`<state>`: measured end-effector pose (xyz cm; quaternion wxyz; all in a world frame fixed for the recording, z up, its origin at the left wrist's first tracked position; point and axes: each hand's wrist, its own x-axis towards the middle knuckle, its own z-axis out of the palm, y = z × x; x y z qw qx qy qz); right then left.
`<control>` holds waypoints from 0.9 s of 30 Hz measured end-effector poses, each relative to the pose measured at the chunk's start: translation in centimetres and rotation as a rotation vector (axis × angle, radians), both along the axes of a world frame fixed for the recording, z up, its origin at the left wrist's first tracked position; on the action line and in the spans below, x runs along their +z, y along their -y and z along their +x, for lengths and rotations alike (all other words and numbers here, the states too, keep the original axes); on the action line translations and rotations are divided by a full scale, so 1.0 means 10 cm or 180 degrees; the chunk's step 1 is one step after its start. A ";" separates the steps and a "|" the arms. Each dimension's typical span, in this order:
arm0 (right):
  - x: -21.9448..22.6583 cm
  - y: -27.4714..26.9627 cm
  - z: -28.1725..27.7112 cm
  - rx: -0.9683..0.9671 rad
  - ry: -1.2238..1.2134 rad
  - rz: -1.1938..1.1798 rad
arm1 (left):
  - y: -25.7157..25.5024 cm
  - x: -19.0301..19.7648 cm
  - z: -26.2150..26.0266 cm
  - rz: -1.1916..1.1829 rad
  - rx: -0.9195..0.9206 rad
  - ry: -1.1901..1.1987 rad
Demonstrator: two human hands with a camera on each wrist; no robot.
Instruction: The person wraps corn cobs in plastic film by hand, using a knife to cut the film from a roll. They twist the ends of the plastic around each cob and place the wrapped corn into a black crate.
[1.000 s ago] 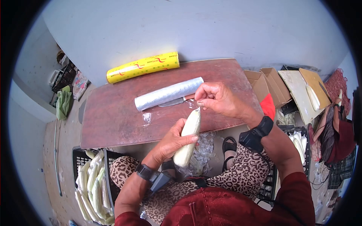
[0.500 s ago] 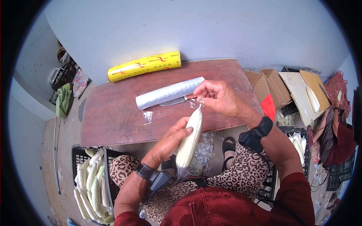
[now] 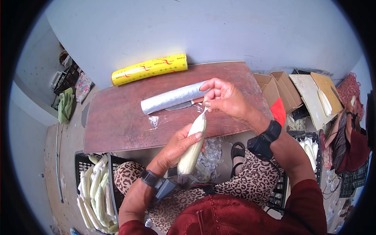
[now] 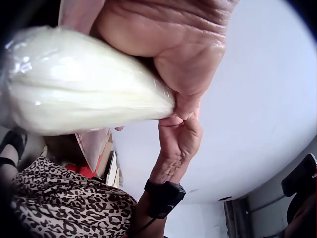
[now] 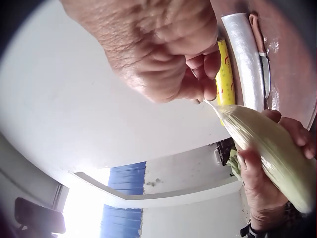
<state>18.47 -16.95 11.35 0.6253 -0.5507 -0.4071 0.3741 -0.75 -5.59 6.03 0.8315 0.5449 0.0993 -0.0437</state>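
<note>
A pale ear of corn in clear film (image 3: 192, 150) stands tilted in front of the table's near edge, gripped round its middle by the left hand (image 3: 177, 146). The right hand (image 3: 227, 100) pinches the twisted film at its upper tip between thumb and finger. In the right wrist view the film (image 5: 212, 105) runs as a thin twist from the fingertips to the wrapped ear (image 5: 270, 148). Up close in the left wrist view, the wrapped ear (image 4: 89, 84) shows glossy film bunched at its wide end.
On the red-brown table (image 3: 113, 125) lie a clear film roll (image 3: 174, 96), a knife (image 3: 182, 105) and a yellow roll (image 3: 150, 69). A crate of wrapped ears (image 3: 96, 192) stands at left, another crate (image 3: 311, 149) at right. Crumpled film (image 3: 211, 156) lies below, cardboard boxes (image 3: 284, 90) at right.
The ear has shifted slightly in the left hand, first up, then back down and left. The right hand's fingers have lifted and spread a little while its pinch at the tip stays.
</note>
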 end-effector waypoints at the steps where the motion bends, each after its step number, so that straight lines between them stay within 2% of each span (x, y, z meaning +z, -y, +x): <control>1: 0.00 0.00 0.00 -0.0035 -0.0018 -0.0046 | 0.00 0.00 0.00 -0.0009 -0.0014 -0.0005; 8: 0.04 0.00 0.04 -0.0067 -0.0018 -0.0147 | -0.02 -0.01 0.00 0.0096 -0.0026 -0.0121; 13: -0.02 -0.03 0.06 -0.0075 0.0698 -0.0168 | -0.06 0.01 -0.02 0.0237 -0.0084 -0.0210; 16: -0.07 -0.02 0.07 -0.0102 0.0950 -0.0072 | -0.05 -0.03 -0.01 0.0004 0.0162 0.0079; 19: -0.07 -0.01 0.02 -0.0083 0.1101 -0.0070 | -0.07 -0.07 0.01 -0.0115 0.0058 0.0135; 22: -0.09 -0.03 -0.04 -0.0145 0.1272 0.0024 | -0.07 -0.07 -0.01 0.0272 -0.0205 0.0134; 25: -0.12 -0.02 -0.05 -0.0229 0.1381 0.0056 | -0.04 -0.09 0.00 0.0873 -0.0118 0.0210; 27: -0.12 -0.02 -0.04 -0.0242 0.1443 0.0041 | 0.01 -0.02 0.03 0.0843 0.0074 0.0072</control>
